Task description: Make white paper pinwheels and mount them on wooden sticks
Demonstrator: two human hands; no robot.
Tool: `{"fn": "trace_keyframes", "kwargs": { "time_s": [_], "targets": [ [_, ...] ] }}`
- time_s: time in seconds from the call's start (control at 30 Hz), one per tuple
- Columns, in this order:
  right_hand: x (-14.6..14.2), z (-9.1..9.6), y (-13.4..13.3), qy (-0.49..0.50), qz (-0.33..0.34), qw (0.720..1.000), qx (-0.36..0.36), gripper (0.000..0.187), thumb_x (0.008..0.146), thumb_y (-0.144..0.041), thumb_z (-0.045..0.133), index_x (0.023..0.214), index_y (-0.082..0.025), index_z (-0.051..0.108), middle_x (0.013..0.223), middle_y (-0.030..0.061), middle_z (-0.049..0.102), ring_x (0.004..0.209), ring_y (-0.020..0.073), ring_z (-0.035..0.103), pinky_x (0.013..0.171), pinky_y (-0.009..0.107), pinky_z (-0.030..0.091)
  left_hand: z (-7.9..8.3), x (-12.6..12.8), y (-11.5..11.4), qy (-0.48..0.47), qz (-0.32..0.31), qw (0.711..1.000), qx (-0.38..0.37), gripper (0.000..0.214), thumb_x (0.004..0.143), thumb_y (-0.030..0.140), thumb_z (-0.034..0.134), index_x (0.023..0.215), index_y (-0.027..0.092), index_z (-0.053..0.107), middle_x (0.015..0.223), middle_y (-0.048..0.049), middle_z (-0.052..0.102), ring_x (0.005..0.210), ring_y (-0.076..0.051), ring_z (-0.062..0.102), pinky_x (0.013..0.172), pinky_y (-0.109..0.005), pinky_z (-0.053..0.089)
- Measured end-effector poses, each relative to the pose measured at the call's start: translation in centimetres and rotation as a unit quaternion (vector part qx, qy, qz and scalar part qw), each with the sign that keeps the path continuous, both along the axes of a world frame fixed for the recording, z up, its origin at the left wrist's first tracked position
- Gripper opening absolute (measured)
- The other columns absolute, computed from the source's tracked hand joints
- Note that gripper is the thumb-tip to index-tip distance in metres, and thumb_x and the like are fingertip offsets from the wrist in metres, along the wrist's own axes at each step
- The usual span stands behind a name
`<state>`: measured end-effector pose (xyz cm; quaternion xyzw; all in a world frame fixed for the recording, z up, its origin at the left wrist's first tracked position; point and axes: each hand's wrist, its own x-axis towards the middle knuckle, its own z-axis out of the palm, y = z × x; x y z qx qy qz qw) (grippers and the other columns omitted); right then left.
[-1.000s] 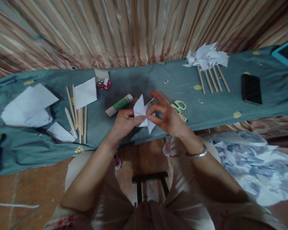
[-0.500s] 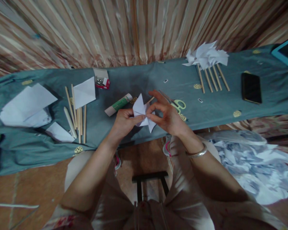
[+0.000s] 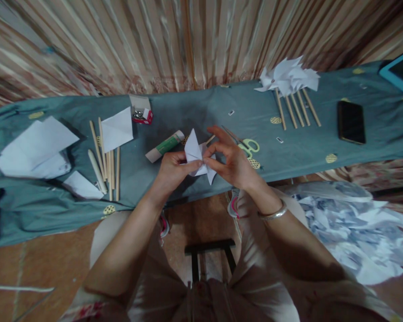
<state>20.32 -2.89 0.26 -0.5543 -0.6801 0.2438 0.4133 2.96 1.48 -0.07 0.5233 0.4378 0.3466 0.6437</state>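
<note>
From my end I see one curtain [image 3: 174, 44] behind one cloth-covered table [image 3: 201, 105]. Lower right, below the table, a clear bag [image 3: 342, 191] is heaped with white paper shapes [image 3: 359, 237], too tangled for me to count. At far left lies a paper stack [image 3: 33, 147]. Farther right, paper pinwheels [image 3: 290, 78] overlap above five sticks [image 3: 291, 114], near one phone [image 3: 351, 122].

My left hand [image 3: 173, 170] pinches the white pinwheel [image 3: 193, 150] between thumb and fingers, above the table's front middle; my right hand [image 3: 233, 161] pinches its centre, thumb against forefinger, other fingers raised. One tube [image 3: 164, 145] lies beside the left hand, one pair of scissors [image 3: 250, 146] beside the right. Smallest, one red box [image 3: 148, 117] stands with its flap up, holding shiny metal bits [image 3: 138, 114] I cannot count.
</note>
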Motion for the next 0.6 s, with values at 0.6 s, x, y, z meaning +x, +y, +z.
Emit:
{"fn": "trace_keyframes", "kwargs": {
  "time_s": [0.6],
  "targets": [
    [1.6, -0.1, 0.9, 0.157, -0.134, 0.978, 0.012, 0.02, 0.083, -0.04, 0.067, 0.093, -0.024, 0.07, 0.119, 0.0064, 0.069, 0.111, 0.0234, 0.065, 0.099, 0.042, 0.05, 0.3, -0.8, 1.3, -0.007, 0.158, 0.987, 0.023, 0.013, 0.061, 0.028, 0.079, 0.069, 0.02, 0.072, 0.073, -0.0013, 0.074, 0.078, -0.021, 0.069, 0.067, -0.029, 0.053]
  ]
}}
